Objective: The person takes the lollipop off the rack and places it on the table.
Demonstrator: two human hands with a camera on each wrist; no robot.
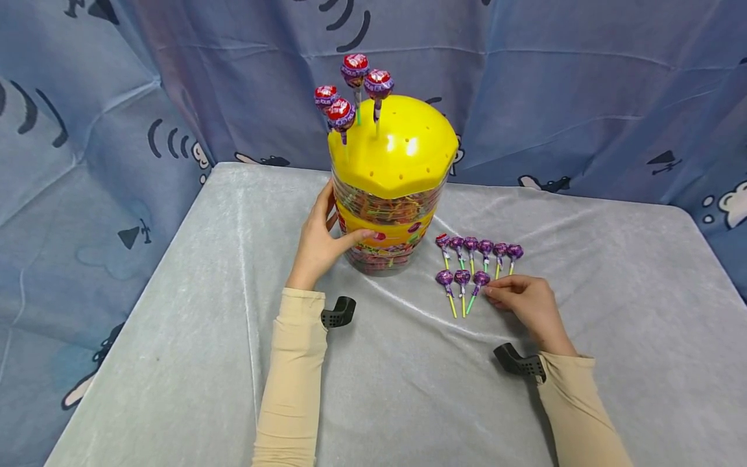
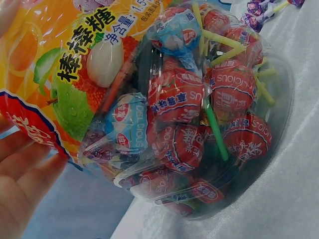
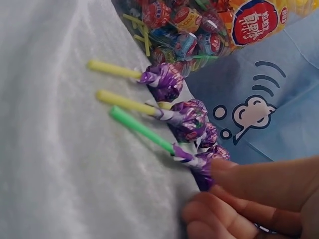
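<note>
Left hand (image 1: 320,241) curled round the side of the lollipop tub (image 1: 390,188), steadying it. Right hand (image 1: 523,303) pinches the green-stick lollipop (image 1: 477,285), end of the near row just right of the tub, on the table (image 1: 175,337).

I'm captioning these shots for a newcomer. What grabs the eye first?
The tall lollipop jar with its yellow lid at mid-table, four lollipops standing in the lid's holes. The left hand grips its side. To its right lie purple lollipops in two rows, the right hand touching the nearest.
</note>
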